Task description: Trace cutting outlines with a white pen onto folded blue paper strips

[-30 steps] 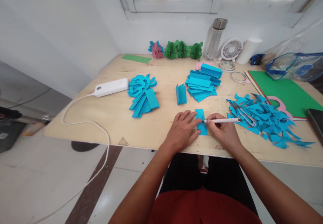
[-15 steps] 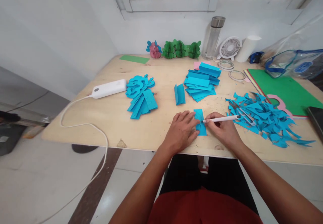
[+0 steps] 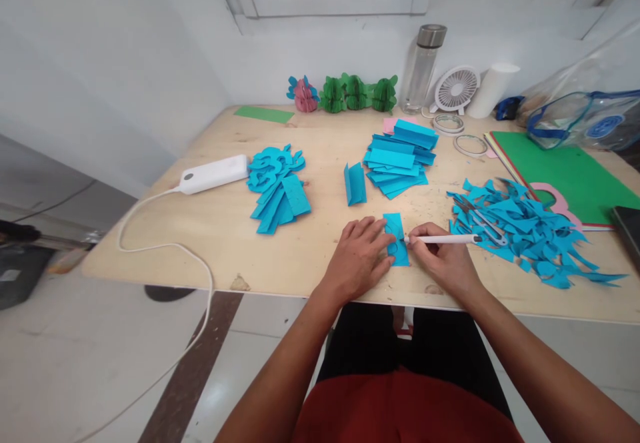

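A small blue paper piece (image 3: 399, 251) with curved pen lines lies on the table near its front edge. My left hand (image 3: 357, 256) rests flat on the table, its fingertips pressing the paper's left side. A white pen (image 3: 445, 238) is pinched in my right hand (image 3: 447, 263), with its tip at the paper's right edge. Just behind the paper stands a folded blue piece (image 3: 355, 184). Beyond it is a pile of folded blue papers (image 3: 397, 156). Left of my hands lie folded blue strips (image 3: 283, 203) and cut-out blue shapes (image 3: 275, 165).
Blue scraps (image 3: 525, 230) with scissors (image 3: 483, 222) on them lie at right, beside green sheets (image 3: 560, 176). A white power strip (image 3: 214, 174) sits at left. Along the wall stand paper figures (image 3: 356, 92), a bottle (image 3: 424, 70), a fan (image 3: 456, 90) and tape rolls (image 3: 449, 124).
The pen has tilted a little flatter, and its tip has moved slightly right along the paper's edge. My left hand stays on the paper. The whole view has shifted slightly.
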The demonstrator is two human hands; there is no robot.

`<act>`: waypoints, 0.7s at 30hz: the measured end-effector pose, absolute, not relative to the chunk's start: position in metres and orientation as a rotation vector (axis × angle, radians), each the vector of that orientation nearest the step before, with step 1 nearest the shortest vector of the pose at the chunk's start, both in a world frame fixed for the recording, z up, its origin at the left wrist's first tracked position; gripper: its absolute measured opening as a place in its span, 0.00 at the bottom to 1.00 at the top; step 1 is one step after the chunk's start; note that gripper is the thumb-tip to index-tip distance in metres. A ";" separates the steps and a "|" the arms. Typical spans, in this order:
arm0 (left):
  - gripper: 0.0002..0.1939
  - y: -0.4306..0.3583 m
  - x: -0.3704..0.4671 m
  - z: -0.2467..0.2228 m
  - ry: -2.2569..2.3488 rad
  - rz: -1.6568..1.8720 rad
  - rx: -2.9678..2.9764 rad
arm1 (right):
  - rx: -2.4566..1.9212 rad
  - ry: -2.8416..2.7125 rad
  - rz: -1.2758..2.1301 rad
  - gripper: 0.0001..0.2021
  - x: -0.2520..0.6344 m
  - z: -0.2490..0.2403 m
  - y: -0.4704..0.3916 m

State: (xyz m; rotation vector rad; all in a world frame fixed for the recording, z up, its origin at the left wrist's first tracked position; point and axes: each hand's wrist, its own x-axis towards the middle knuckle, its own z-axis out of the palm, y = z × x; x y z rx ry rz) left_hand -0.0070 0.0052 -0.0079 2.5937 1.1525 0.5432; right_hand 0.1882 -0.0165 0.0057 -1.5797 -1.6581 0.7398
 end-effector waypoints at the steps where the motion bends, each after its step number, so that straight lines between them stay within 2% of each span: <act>1: 0.15 0.005 -0.007 -0.008 1.154 0.539 2.593 | -1.584 -1.655 0.737 0.08 0.188 0.006 -0.017; 21: 0.15 0.006 -0.007 -0.006 1.153 0.521 2.586 | -1.592 -1.591 0.740 0.09 0.185 0.004 -0.015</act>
